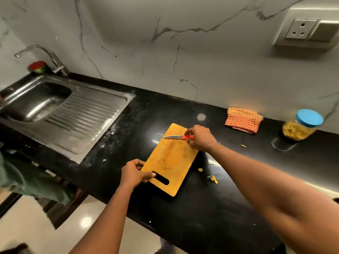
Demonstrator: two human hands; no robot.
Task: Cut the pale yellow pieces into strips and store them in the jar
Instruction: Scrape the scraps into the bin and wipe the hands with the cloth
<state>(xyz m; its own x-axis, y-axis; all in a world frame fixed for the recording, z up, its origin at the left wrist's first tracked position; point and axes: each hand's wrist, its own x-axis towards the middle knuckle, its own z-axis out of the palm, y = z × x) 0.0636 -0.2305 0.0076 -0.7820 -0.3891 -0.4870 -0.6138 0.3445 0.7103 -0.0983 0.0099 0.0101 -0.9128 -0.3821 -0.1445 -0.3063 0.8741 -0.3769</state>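
Two hands busy: left hand [134,174] grips the cutting board [170,160] by its slot end, right hand [200,138] holds the red-handled knife [176,137] over the board's far end. Lidded jar [300,125] with yellow strips [293,132] stands well right of both; pale yellow scraps [200,169] beside board.

A home kitchen: a stainless steel sink [39,105] with ribbed drainboard and a tap [45,57] is set into a black stone surface [211,208], backed by a marble-veined wall [165,52] with a wall socket [300,29].
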